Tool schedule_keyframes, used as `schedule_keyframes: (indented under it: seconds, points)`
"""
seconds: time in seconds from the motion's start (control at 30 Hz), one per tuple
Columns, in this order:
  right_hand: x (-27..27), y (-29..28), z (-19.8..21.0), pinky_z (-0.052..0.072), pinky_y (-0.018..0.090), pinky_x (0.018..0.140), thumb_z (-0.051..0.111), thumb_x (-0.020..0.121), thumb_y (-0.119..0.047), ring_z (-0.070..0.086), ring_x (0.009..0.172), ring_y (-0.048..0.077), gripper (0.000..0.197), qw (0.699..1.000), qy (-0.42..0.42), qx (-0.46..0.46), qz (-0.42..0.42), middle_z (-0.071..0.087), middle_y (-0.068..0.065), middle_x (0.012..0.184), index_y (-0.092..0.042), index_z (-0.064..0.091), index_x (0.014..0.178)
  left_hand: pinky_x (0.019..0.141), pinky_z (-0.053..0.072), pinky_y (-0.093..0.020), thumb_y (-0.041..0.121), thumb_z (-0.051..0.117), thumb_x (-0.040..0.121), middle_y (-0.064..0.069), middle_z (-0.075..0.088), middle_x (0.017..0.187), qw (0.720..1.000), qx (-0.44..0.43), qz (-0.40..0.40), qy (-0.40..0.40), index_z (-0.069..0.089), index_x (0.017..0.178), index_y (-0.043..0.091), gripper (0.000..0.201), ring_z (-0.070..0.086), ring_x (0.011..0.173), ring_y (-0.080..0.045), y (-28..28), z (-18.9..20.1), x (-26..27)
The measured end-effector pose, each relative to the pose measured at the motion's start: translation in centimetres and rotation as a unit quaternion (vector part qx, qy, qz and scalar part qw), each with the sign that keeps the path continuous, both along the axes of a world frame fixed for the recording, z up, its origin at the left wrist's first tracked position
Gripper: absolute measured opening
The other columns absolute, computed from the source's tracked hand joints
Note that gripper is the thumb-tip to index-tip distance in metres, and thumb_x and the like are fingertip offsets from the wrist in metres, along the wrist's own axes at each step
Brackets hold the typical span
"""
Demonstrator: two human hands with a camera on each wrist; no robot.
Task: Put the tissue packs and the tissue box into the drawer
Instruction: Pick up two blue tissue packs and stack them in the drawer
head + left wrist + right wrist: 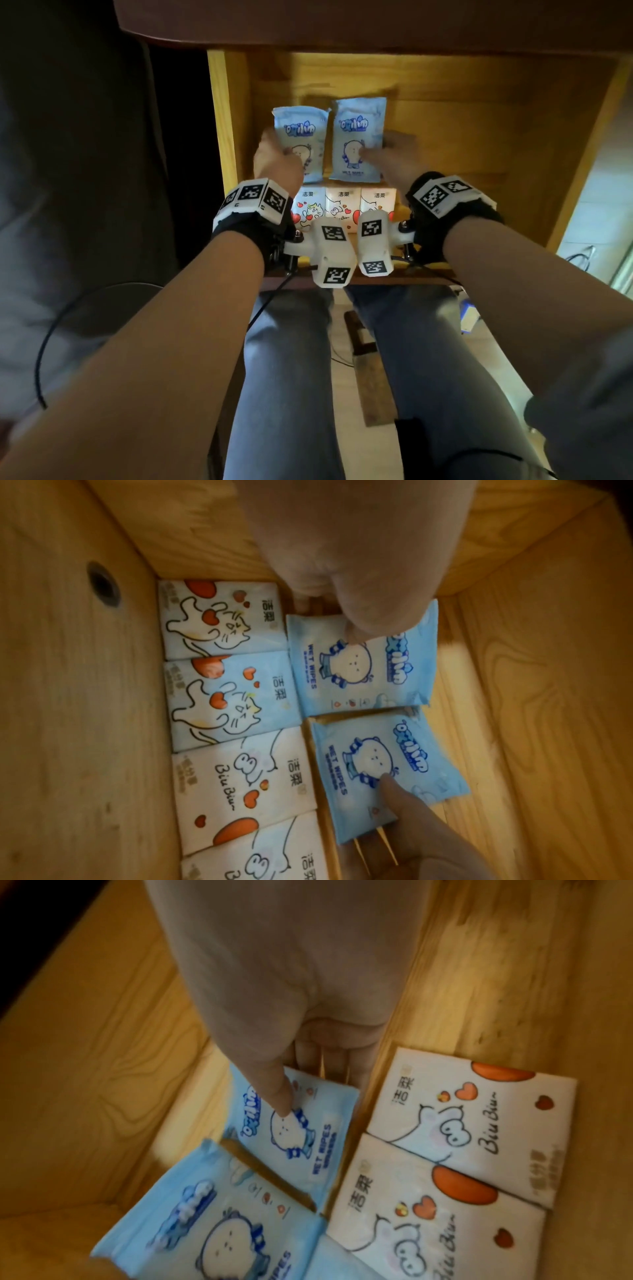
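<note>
Dark tabletop [342, 20] above; pale floor [346, 377] below.

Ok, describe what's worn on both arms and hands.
Forearms are bare, no sleeves. Each wrist carries a black strap with a white block bearing black-and-white square markers; a white marker-covered camera unit juts inward from each. A black cable trails from the left one.

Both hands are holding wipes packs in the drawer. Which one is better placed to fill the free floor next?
Right, likely. The right hand pinches the right wipes pack next to the bare floor of the drawer; the left hand and left wipes pack sit by the left wall.
</note>
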State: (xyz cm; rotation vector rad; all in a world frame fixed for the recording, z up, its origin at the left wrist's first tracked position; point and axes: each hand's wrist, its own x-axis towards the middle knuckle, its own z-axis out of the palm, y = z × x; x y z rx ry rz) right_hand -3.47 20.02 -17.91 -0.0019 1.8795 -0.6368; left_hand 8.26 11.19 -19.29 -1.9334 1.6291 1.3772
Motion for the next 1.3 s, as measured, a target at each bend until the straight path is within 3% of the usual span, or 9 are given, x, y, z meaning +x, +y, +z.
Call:
schedule_keyframes:
  seconds: [0.13,0.33,0.4,0.5,0.6,0.67,0.83,1.07,1.3]
  points:
    - [0.4,1.0,-1.1,0.052,0.048,0.093,0.061,0.081,-0.012,0.064,0.104,0.03,0.012,0.999,0.008,0.015,0.035,0.068,0.015,0.114,-0.016,0.065,0.092,0.096,0.05,-0.035,-0.006,0.043,0.086,-0.016,0.056,0.129,1.0,0.014,0.0,0.008,0.043,0.129,0.005,0.044,0.054,0.119,-0.029,0.3,0.1,0.5]
    - [0.9,1.8,0.8,0.05,0.027,0.085,0.059,0.085,-0.012,0.059,0.111,0.022,0.037,0.991,0.107,0.039,0.067,0.062,0.008,0.123,-0.006,0.055,0.122,0.101,0.046,-0.036,-0.003,0.044,0.085,-0.014,0.054,0.131,0.998,-0.035,-0.02,0.042,0.049,0.129,0.01,0.047,0.053,0.119,-0.027,0.8,2.8,1.5]
    - [0.9,2.0,1.3,0.05,0.028,0.087,0.059,0.085,-0.012,0.058,0.113,0.023,0.041,0.985,0.144,0.036,0.086,0.059,0.009,0.128,-0.007,0.053,0.125,0.099,0.045,-0.03,0.0,0.046,0.087,-0.014,0.051,0.132,0.997,-0.046,-0.027,0.058,0.052,0.126,0.009,0.041,0.053,0.119,-0.025,0.9,3.8,1.9]
    - [1.2,1.6,2.0,0.048,0.025,0.082,0.059,0.084,-0.01,0.06,0.107,0.02,0.033,0.984,0.154,0.014,0.091,0.064,0.008,0.118,-0.007,0.059,0.117,0.079,0.047,-0.01,0.003,0.047,0.089,-0.006,0.061,0.117,0.992,-0.07,-0.016,0.108,0.06,0.116,0.011,0.031,0.058,0.101,-0.013,0.7,5.5,2.7]
    - [1.7,0.9,2.2,0.047,0.02,0.075,0.057,0.085,-0.01,0.062,0.096,0.017,0.023,0.983,0.151,-0.009,0.107,0.068,0.009,0.109,-0.007,0.064,0.106,0.077,0.057,-0.031,0.006,0.048,0.087,-0.004,0.07,0.095,0.981,-0.136,0.005,0.141,0.065,0.099,0.012,0.022,0.067,0.081,-0.016,0.0,6.8,3.4]
    - [2.1,0.2,1.8,0.048,0.016,0.069,0.058,0.084,-0.01,0.061,0.09,0.014,0.022,0.983,0.14,-0.015,0.121,0.069,0.01,0.106,-0.006,0.064,0.105,0.071,0.057,-0.036,0.011,0.047,0.085,-0.005,0.07,0.09,0.971,-0.195,0.012,0.139,0.065,0.093,0.011,0.02,0.067,0.073,-0.02,-0.6,6.8,4.1]
    - [2.8,-1.6,-0.4,0.056,0.04,0.086,0.062,0.084,-0.015,0.068,0.092,0.025,0.022,0.98,0.13,0.0,0.151,0.069,0.012,0.107,-0.005,0.065,0.103,0.058,0.037,-0.009,0.019,0.052,0.085,-0.004,0.064,0.098,0.951,-0.294,0.017,0.096,0.061,0.097,0.011,0.017,0.052,0.069,-0.008,-1.6,5.8,5.8]
    - [4.5,-3.0,-2.9,0.061,0.038,0.074,0.066,0.083,-0.027,0.072,0.072,0.023,0.025,0.972,0.136,0.029,0.191,0.074,0.013,0.084,-0.003,0.07,0.089,0.075,0.052,-0.029,0.044,0.048,0.09,-0.005,0.067,0.099,0.96,-0.263,0.001,0.093,0.06,0.102,0.012,0.036,0.062,0.083,-0.011,-2.0,3.3,7.8]
    - [5.8,-4.1,-3.8,0.06,0.04,0.072,0.067,0.081,-0.031,0.071,0.068,0.024,0.03,0.958,0.165,0.017,0.233,0.073,0.014,0.074,-0.001,0.068,0.078,0.066,0.043,-0.01,0.049,0.048,0.089,-0.003,0.067,0.094,0.966,-0.231,-0.009,0.117,0.062,0.1,0.012,0.041,0.059,0.079,-0.007,-2.2,2.2,8.7]
